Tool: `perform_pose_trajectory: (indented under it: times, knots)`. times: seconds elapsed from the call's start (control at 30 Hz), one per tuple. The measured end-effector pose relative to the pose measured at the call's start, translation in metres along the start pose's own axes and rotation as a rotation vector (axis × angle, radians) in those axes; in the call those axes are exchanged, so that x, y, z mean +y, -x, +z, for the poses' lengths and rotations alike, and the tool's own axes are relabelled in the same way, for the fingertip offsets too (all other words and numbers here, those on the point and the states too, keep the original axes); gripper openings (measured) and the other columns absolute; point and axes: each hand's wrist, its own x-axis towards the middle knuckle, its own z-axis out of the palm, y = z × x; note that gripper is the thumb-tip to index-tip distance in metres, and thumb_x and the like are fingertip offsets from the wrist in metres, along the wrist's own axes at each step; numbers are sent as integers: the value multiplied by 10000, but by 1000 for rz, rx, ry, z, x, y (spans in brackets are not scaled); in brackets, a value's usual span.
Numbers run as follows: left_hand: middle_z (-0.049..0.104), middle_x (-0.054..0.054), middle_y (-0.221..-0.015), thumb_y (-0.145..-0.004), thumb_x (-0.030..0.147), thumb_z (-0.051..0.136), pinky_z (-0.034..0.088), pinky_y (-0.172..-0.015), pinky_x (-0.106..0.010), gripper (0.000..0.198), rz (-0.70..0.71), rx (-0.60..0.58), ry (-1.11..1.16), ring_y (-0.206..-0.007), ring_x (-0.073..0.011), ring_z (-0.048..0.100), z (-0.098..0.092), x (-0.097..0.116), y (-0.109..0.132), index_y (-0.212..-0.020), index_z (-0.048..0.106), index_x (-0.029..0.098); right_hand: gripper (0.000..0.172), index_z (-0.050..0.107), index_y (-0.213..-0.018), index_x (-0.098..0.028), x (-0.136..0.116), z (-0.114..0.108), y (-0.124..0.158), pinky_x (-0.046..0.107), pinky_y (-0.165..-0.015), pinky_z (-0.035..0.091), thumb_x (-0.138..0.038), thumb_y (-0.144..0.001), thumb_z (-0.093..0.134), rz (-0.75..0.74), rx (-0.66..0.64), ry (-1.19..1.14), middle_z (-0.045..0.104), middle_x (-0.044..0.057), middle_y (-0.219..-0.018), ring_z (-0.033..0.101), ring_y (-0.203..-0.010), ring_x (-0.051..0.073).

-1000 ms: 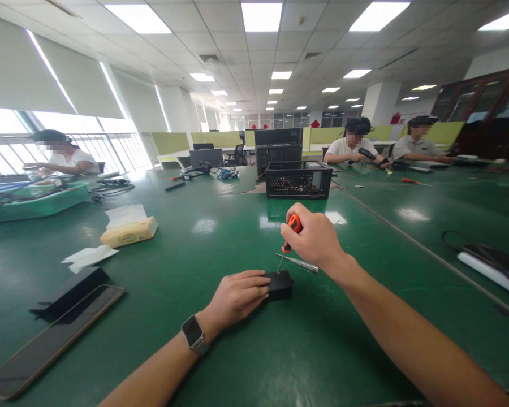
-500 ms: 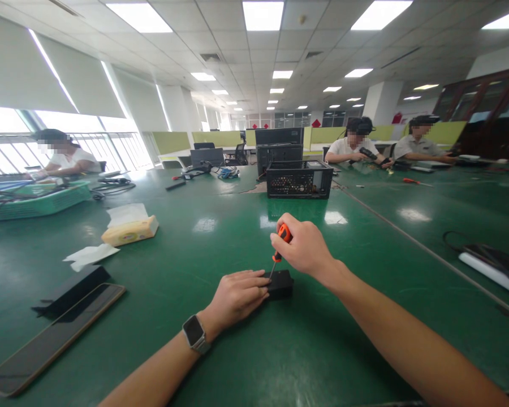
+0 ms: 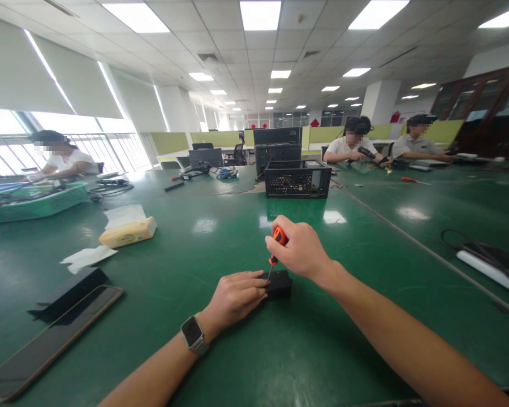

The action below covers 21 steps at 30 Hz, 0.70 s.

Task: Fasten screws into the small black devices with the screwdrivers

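A small black box (image 3: 279, 285) lies on the green table (image 3: 220, 350) in front of me. My left hand (image 3: 235, 297), with a watch on the wrist, rests on the box's left end, fingers curled over it. Just above, my right hand (image 3: 299, 249) is closed round an orange-handled screwdriver (image 3: 276, 243). The screwdriver points steeply down, and its tip meets the top of the box near my left fingertips.
A phone (image 3: 46, 345) and a black case (image 3: 70, 291) lie at the near left, with a tissue pack (image 3: 127, 232) and white paper (image 3: 87, 257) beyond. An open computer chassis (image 3: 297, 179) stands mid-table. White and black gear (image 3: 492, 263) lies at the right. Other people sit further off.
My right hand has moved left and down with the screwdriver, bringing its tip onto the box. It now hides the silver tool that lay behind the box. My left hand has stayed put.
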Motion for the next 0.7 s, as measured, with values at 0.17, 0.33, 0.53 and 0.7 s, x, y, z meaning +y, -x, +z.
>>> perform_pose_trajectory:
  times: [0.17,0.33,0.53,0.7]
  knots:
    - [729,-46,-1024,-872,139,578,581,-874,-302,129,21,-5,-15,-1082,-205,648,-1,0,-1,-940,671,196,171,555,-856,-226,-3,0,2,240,-569,289,-385,-863,491,-21,-1,15,566,-26,-597,522,-563,146]
    - [729,-44,-1018,-880,149,571,578,-876,-302,161,18,-10,-37,-1068,-203,654,-1,1,-2,-992,674,201,194,555,-859,-216,-8,-1,5,243,-562,271,-398,-876,488,-68,11,43,567,-21,-600,522,-559,144]
    - [722,-36,-983,-876,142,579,573,-846,-278,146,10,-23,-49,-998,-185,672,0,2,-1,-977,670,195,174,552,-868,-211,-16,-7,10,242,-563,259,-376,-864,497,-172,-46,33,587,-17,-639,513,-574,135]
    - [713,-32,-901,-860,141,608,572,-764,-268,100,23,22,-68,-864,-165,682,2,2,-2,-933,664,180,101,542,-878,-225,-20,-13,12,239,-574,261,-289,-801,526,-236,-99,17,615,-15,-725,524,-631,134]
